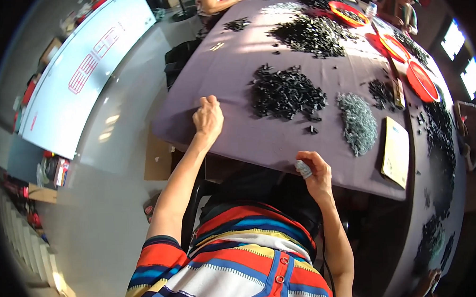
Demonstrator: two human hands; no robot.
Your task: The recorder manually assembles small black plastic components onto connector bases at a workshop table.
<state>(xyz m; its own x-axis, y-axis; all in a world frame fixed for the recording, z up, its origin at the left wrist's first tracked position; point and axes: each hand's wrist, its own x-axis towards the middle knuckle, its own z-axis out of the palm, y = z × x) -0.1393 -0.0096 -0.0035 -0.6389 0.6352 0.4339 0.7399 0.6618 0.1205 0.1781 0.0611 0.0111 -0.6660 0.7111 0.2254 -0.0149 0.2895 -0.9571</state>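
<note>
My left hand [208,117] is closed, fingers curled, over the left part of the cloth-covered table [237,122]; whatever may be in it is hidden. At the table's near edge my right hand [319,176] has its fingers bent toward the thumb. A pale grey, wrapped-looking bit [303,169] shows at the thumb; I cannot tell whether it is worn or held. Beyond and between the hands lies a heap of small black pieces [288,93]. Right of that heap is a pile of small silvery-grey pieces [357,123].
A yellowish pad [395,151] lies at the table's right edge. Red trays [422,81] and more black heaps [315,34] stand farther back. One person [218,0] is at the far left side, another [402,8] at the far right. A white board [88,70] stands left.
</note>
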